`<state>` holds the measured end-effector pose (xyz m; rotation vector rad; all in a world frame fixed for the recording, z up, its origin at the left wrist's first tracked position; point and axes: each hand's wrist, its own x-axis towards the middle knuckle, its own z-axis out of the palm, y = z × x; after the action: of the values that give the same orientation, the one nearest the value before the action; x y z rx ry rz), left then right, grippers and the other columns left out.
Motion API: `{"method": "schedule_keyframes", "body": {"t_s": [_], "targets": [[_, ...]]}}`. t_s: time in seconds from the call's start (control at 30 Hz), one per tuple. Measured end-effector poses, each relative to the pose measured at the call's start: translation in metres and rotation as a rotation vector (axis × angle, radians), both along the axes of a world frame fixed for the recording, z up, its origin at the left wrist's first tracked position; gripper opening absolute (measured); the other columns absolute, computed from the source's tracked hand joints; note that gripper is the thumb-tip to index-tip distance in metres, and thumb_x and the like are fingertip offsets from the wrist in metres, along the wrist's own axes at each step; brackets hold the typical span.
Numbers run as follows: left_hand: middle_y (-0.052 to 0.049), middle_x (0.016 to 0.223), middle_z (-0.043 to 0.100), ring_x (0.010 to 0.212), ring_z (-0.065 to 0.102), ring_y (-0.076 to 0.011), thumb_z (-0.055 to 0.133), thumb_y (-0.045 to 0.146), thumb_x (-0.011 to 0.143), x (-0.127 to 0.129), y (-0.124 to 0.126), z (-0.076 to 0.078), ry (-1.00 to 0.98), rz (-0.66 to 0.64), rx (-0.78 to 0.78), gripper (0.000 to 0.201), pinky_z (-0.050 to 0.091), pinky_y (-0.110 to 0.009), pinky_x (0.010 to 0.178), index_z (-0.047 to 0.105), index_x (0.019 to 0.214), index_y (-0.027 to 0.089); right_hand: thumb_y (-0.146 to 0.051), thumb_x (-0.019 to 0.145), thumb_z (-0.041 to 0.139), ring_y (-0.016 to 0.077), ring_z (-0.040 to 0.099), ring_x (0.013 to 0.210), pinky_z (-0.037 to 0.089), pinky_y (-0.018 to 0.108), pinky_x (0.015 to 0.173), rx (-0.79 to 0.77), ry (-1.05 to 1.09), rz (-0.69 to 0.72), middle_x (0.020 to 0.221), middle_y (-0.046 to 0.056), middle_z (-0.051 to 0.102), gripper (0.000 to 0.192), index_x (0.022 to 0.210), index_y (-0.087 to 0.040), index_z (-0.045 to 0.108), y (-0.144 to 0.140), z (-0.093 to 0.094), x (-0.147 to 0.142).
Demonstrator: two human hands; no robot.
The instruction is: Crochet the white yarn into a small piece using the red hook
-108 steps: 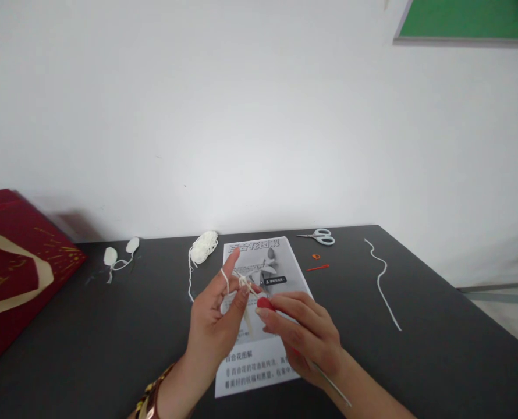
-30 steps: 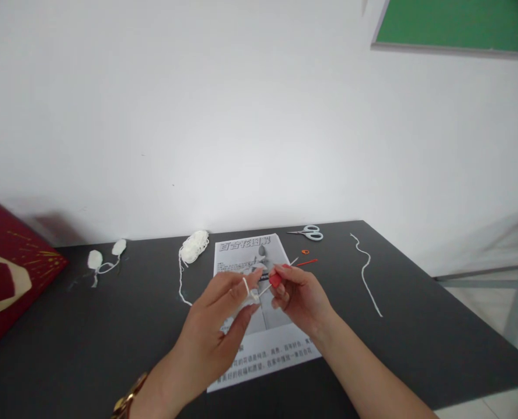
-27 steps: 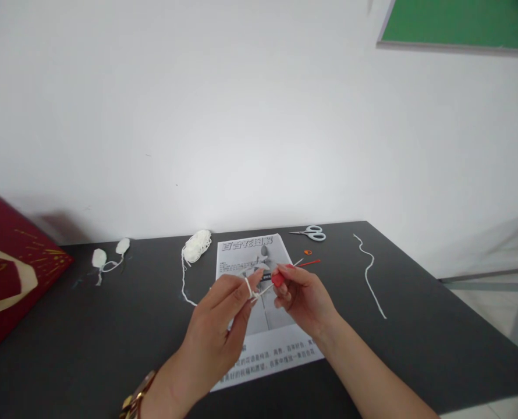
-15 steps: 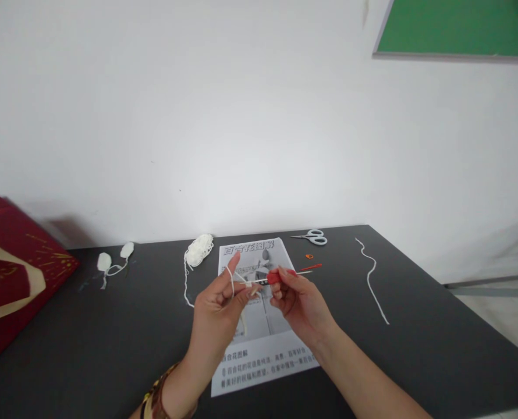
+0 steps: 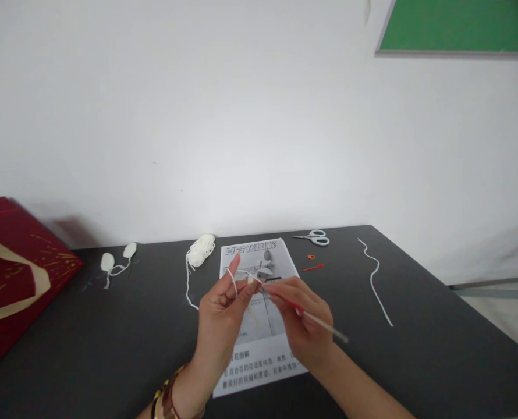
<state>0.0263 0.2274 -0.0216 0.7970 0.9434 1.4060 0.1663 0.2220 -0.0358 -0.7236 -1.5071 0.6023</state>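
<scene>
My left hand (image 5: 222, 305) pinches a small piece of white crochet work (image 5: 251, 280) between thumb and finger, its index finger raised with white yarn (image 5: 231, 279) looped round it. My right hand (image 5: 305, 317) is closed on a crochet hook with a red grip (image 5: 291, 302); the pale rear end slants down to the right. The hook's tip meets the work at my left fingertips, where details are too small to make out. From the left hand the yarn runs to a white yarn ball (image 5: 201, 250) behind it. Under both hands lies a printed sheet (image 5: 241, 381).
Scissors (image 5: 315, 237), an orange stitch marker (image 5: 311, 256) and a red needle (image 5: 313, 267) lie beyond my right hand. A loose white yarn length (image 5: 375, 279) is farther right. Two white crocheted pieces (image 5: 107, 262) and a red gift bag (image 5: 18, 273) are at left on the black table (image 5: 123, 337).
My right hand has turned, so the hook now slopes down to the right instead of lying nearly level. My left hand keeps its pinch with the yarn round the raised finger.
</scene>
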Motion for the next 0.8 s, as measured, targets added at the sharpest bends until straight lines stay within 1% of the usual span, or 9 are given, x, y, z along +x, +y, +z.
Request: {"method": "schedule_keyframes", "body": {"t_s": [0.07, 0.13, 0.17, 0.23, 0.33, 0.43, 0.53, 0.6, 0.8], "targets": [[-0.001, 0.081, 0.076, 0.080, 0.068, -0.0140, 0.073, 0.017, 0.073, -0.002, 0.002, 0.003, -0.117, -0.058, -0.044, 0.067, 0.050, -0.025, 0.081, 0.047, 0.135, 0.021, -0.007, 0.081, 0.054, 0.0239, 0.064, 0.089, 0.054, 0.038, 0.075, 0.245, -0.233, -0.001, 0.102, 0.011, 0.070, 0.044, 0.120, -0.027, 0.063, -0.002, -0.003, 0.004], [-0.003, 0.079, 0.075, 0.077, 0.068, -0.0125, 0.072, 0.014, 0.074, -0.007, 0.004, 0.006, -0.224, -0.136, -0.094, 0.061, 0.050, -0.022, 0.076, 0.052, 0.131, 0.017, -0.007, 0.082, 0.052, 0.0259, 0.063, 0.095, 0.053, 0.041, 0.077, 0.344, -0.316, 0.002, 0.108, 0.013, 0.068, 0.049, 0.127, -0.026, 0.057, -0.002, -0.004, 0.008], [-0.003, 0.079, 0.075, 0.076, 0.068, -0.0122, 0.072, 0.012, 0.074, -0.011, 0.005, 0.008, -0.257, -0.183, -0.116, 0.058, 0.050, -0.021, 0.074, 0.054, 0.128, 0.017, -0.007, 0.082, 0.051, 0.0257, 0.063, 0.095, 0.053, 0.041, 0.078, 0.345, -0.306, 0.011, 0.108, 0.012, 0.068, 0.050, 0.128, -0.027, 0.056, -0.002, -0.004, 0.008], [-0.005, 0.080, 0.075, 0.071, 0.067, -0.0122, 0.071, 0.011, 0.074, -0.018, 0.008, 0.012, -0.284, -0.270, -0.131, 0.053, 0.050, -0.022, 0.071, 0.057, 0.125, 0.016, -0.005, 0.083, 0.051, 0.0232, 0.064, 0.092, 0.054, 0.038, 0.076, 0.250, -0.203, 0.040, 0.104, 0.009, 0.069, 0.047, 0.122, -0.030, 0.061, 0.000, -0.001, 0.008], [-0.005, 0.075, 0.075, 0.068, 0.067, -0.0108, 0.072, 0.008, 0.072, -0.028, 0.012, 0.016, -0.219, -0.272, -0.055, 0.051, 0.048, -0.020, 0.071, 0.061, 0.121, 0.015, -0.006, 0.084, 0.056, 0.0184, 0.065, 0.081, 0.054, 0.032, 0.069, 0.002, 0.028, 0.105, 0.095, 0.005, 0.070, 0.035, 0.106, -0.030, 0.069, 0.003, 0.005, 0.006], [-0.004, 0.074, 0.075, 0.072, 0.067, -0.0120, 0.072, 0.008, 0.072, -0.034, 0.013, 0.019, -0.148, -0.280, -0.005, 0.052, 0.047, -0.023, 0.075, 0.060, 0.123, 0.018, -0.013, 0.084, 0.060, 0.0158, 0.065, 0.071, 0.054, 0.029, 0.061, -0.151, 0.233, 0.187, 0.086, 0.004, 0.069, 0.022, 0.095, -0.027, 0.073, 0.007, 0.010, 0.004], [-0.004, 0.074, 0.075, 0.077, 0.068, -0.0154, 0.073, 0.010, 0.072, -0.036, 0.011, 0.019, -0.090, -0.294, -0.002, 0.052, 0.045, -0.030, 0.083, 0.061, 0.122, 0.020, -0.017, 0.084, 0.062, 0.0147, 0.064, 0.065, 0.054, 0.028, 0.056, -0.190, 0.344, 0.257, 0.080, 0.003, 0.068, 0.016, 0.091, -0.024, 0.074, 0.009, 0.010, 0.005], [-0.004, 0.074, 0.075, 0.076, 0.067, -0.0161, 0.073, 0.012, 0.072, -0.037, 0.009, 0.019, -0.076, -0.288, 0.008, 0.050, 0.045, -0.032, 0.083, 0.063, 0.120, 0.021, -0.019, 0.083, 0.063, 0.0145, 0.063, 0.064, 0.054, 0.027, 0.055, -0.192, 0.376, 0.284, 0.078, 0.003, 0.067, 0.014, 0.091, -0.023, 0.074, 0.011, 0.009, 0.007], [0.000, 0.070, 0.072, 0.070, 0.066, -0.0130, 0.075, 0.011, 0.069, -0.039, 0.006, 0.021, -0.042, -0.284, 0.041, 0.044, 0.045, -0.027, 0.078, 0.068, 0.112, 0.021, -0.023, 0.083, 0.064, 0.0129, 0.064, 0.060, 0.052, 0.025, 0.053, -0.237, 0.442, 0.330, 0.079, 0.003, 0.068, 0.011, 0.089, -0.022, 0.074, 0.011, 0.009, 0.012]]}}
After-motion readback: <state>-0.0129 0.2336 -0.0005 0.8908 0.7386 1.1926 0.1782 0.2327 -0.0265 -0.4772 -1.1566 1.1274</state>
